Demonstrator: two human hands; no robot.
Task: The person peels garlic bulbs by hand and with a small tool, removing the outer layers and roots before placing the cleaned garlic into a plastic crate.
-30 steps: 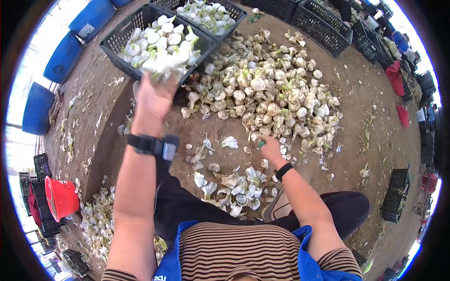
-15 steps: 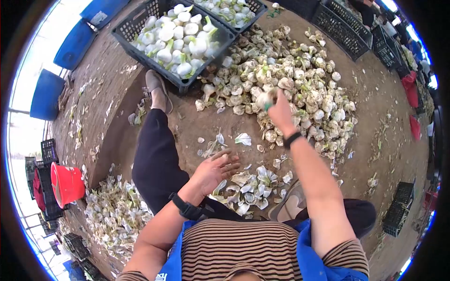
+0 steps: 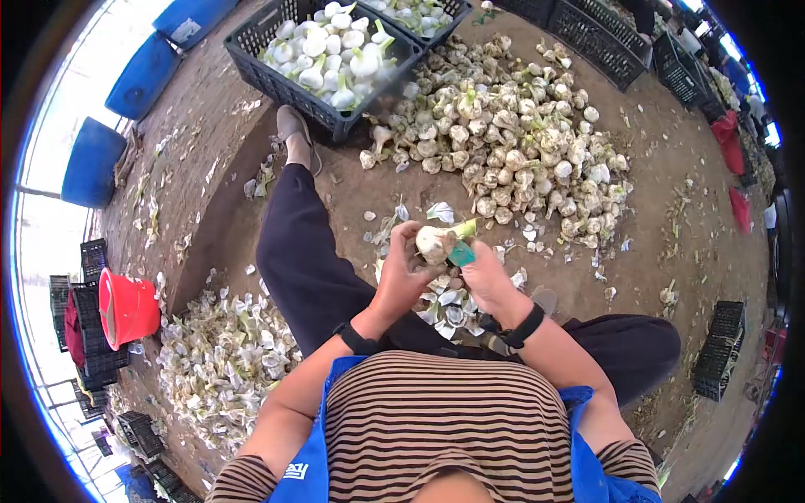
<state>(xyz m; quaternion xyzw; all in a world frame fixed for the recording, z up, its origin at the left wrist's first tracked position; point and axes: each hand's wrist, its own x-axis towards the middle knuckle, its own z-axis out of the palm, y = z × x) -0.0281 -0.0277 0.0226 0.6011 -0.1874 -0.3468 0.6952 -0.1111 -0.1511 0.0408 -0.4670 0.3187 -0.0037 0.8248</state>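
A garlic bulb (image 3: pixel 433 244) with dirty skin and a green stem pointing right is held in my left hand (image 3: pixel 399 275), fingers curled around its left side. My right hand (image 3: pixel 491 283) is closed around a small green tool (image 3: pixel 461 253), pressed close to the bulb's right side; any blade is hidden. Beyond my hands spreads a big heap of unpeeled garlic (image 3: pixel 528 142) on the ground. Loose peeled skins (image 3: pixel 449 306) lie below my hands, between my legs. At the upper left, a black crate (image 3: pixel 289 96) holds clean white bulbs (image 3: pixel 331 54).
Another black crate (image 3: pixel 461 12) of garlic adjoins the first. To the left are a red bucket (image 3: pixel 130 310), blue barrels (image 3: pixel 90 163) and a pile of skins (image 3: pixel 226 360). Black crates (image 3: pixel 719 352) stand at right, and more crates (image 3: pixel 597 42) line the upper right.
My right hand has come back from the garlic heap toward my body, bringing a bulb. My left hand, spread before, has risen and now grips that bulb; both hands meet at it.
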